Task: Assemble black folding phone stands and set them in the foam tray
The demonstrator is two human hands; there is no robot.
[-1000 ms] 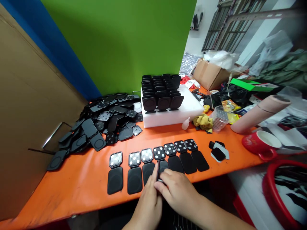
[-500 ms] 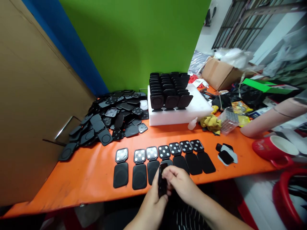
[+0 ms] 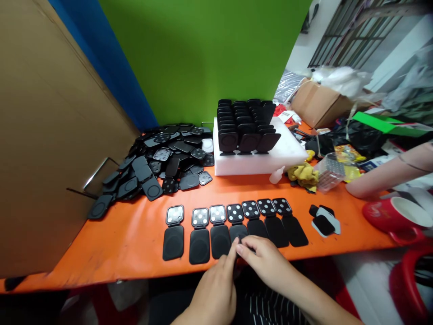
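Left hand (image 3: 216, 289) and right hand (image 3: 267, 262) met at the near edge of the orange counter (image 3: 118, 243), fingertips pinched together on the lower flap of the fourth black hinged case (image 3: 237, 223) in a row of seven. Knuckles up, wrists off the counter's lip. Bare orange strip open to the left of the row; loose pile of black cases (image 3: 158, 162) heaped behind. Matte, rounded-square flaps, dotted upper halves. More cases upright on a white foam block (image 3: 257, 158).

Two bare forearms, no sleeves, left hand (image 3: 216, 289), right hand (image 3: 267, 262), black garment with thin white stripes below
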